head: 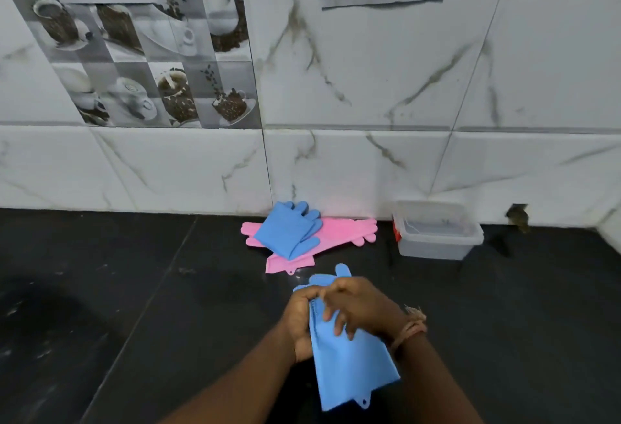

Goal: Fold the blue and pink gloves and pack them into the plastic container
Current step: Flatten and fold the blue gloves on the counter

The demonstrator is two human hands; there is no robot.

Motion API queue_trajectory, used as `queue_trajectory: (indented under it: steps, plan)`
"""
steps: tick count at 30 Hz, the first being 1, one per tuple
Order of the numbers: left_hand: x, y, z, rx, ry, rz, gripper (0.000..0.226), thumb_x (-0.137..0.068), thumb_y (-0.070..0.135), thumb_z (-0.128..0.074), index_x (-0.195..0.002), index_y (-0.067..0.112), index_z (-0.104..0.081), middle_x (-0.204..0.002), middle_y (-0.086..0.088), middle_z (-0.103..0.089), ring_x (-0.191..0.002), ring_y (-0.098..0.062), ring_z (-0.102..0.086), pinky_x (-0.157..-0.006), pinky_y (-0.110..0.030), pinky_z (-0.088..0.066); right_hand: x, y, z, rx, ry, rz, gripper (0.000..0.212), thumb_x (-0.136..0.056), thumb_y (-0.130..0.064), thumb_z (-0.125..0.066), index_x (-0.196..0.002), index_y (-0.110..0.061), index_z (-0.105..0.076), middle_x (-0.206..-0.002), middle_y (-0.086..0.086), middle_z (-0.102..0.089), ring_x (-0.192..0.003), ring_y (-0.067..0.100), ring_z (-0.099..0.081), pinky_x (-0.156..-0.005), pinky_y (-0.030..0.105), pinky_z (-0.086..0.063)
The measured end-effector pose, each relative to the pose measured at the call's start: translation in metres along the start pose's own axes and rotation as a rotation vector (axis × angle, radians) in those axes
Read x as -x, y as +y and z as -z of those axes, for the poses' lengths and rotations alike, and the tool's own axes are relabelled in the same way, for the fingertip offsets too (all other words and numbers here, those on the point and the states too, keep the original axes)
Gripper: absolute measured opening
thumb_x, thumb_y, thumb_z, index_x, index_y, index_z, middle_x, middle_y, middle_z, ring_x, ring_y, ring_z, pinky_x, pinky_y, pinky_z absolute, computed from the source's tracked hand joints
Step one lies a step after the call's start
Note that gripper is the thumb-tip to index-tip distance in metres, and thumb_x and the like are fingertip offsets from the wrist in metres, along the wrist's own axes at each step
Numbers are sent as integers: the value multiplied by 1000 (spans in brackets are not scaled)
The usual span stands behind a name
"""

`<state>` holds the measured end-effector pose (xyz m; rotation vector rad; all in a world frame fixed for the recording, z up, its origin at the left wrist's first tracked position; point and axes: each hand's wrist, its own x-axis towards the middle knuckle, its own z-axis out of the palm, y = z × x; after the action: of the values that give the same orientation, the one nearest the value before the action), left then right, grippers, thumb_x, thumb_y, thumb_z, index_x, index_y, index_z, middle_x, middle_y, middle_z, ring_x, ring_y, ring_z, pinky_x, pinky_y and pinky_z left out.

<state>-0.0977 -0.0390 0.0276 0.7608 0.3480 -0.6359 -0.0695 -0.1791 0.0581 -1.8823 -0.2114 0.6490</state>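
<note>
Fingers (339, 317) of both hands grip blue glove (349, 363) above black counter (134, 272).

bare forearms, no sleeves; a tan braided thread band (410, 325) circles the right wrist.

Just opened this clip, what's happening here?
A person is working a blue glove over the dark counter, both the left hand and right hand gripping its upper part. A second blue glove lies on the pink gloves by the wall. The container beside them looks empty.
</note>
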Motion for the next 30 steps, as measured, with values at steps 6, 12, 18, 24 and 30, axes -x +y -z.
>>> queue_trajectory:
  steps: [6,12,18,24,30]
  plan:
    - [40,-28,10,-375,127,-84,40,-78,-3,-53,-112,-17,-69,-102,-38,-68,-100,-48,-66,-106,-56,-50,64,44,-14,64,207,-104,57,-73,-69,-69,-103,-22,-68,-97,0,-75,-86,14,-72,-70,31,-58]
    - [81,6,14,-687,68,-293,58,-68,9,-71,-126,16,-69,-119,-8,-78,-111,-26,-73,-101,-47,-58,95,27,-52,-257,399,293,20,-98,-34,-59,-112,-24,-68,-107,2,-76,-95,13,-73,-74,23,-58]
    - [54,-8,42,-375,156,-241,45,-90,-4,-67,-133,4,-62,-124,-20,-74,-117,-41,-69,-104,-54,-54,66,42,-56,-137,480,-149,48,-95,-43,-60,-91,3,-73,-99,20,-75,-84,21,-66,-76,36,-51]
    - [50,-53,82,-581,511,-143,40,-93,-2,-64,-130,12,-58,-112,-10,-72,-100,-27,-73,-70,-40,-64,53,88,-75,104,376,-381,34,-89,-45,-65,-76,-14,-57,-81,4,-61,-71,15,-57,-63,29,-46]
    - [49,-50,76,-1123,637,-189,34,-83,9,-61,-114,24,-67,-102,-2,-74,-79,-19,-73,-54,-34,-63,43,98,-63,199,136,-469,33,-87,-40,-68,-101,-11,-62,-96,4,-70,-77,15,-68,-66,33,-60]
